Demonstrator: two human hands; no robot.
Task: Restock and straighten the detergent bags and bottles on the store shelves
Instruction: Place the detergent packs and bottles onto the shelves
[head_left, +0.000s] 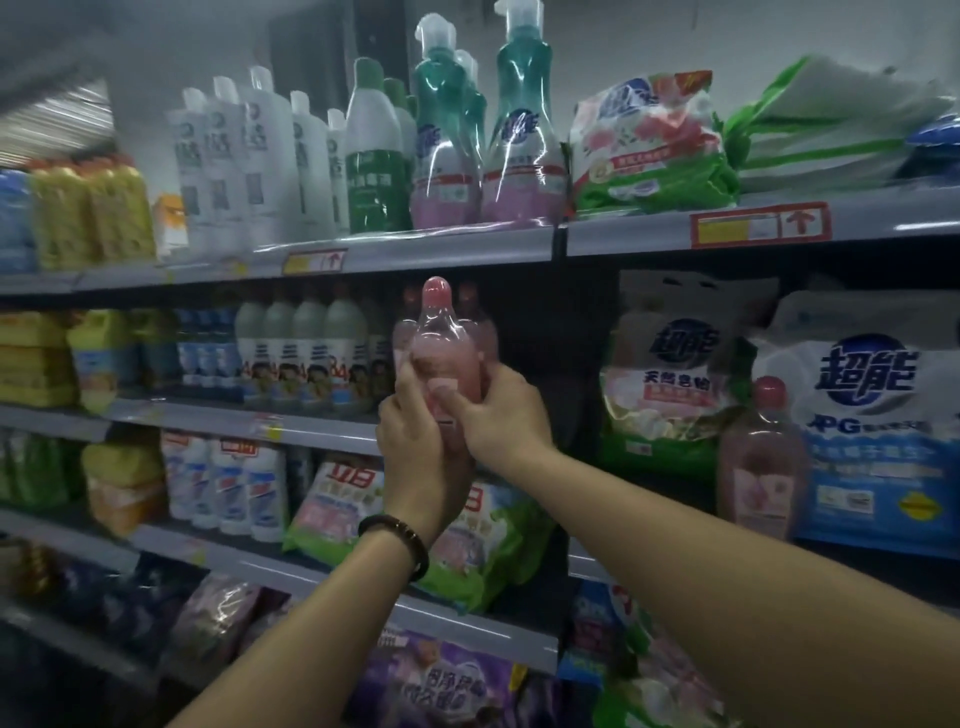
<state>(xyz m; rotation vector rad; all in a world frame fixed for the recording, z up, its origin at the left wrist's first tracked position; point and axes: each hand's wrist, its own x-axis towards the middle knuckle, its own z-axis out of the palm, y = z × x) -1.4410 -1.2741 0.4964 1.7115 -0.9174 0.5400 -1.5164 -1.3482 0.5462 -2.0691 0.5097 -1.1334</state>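
Observation:
A pink detergent bottle (441, 338) with a rounded pink cap is held upright in front of the second shelf, at the centre of the head view. My left hand (415, 447) grips its lower body from the left. My right hand (498, 415) grips it from the right, thumb across the label. Other pink bottles stand just behind it on the shelf. Another pink bottle (761, 457) stands alone at the right, in front of a white and blue detergent bag (872, 415).
The top shelf (447, 249) carries white bottles, green pump bottles (524, 130) and a floral detergent bag (654, 140). The second shelf holds a row of white bottles (311, 353) at left and a floral bag (670, 384) at right. Lower shelves hold more bags and bottles.

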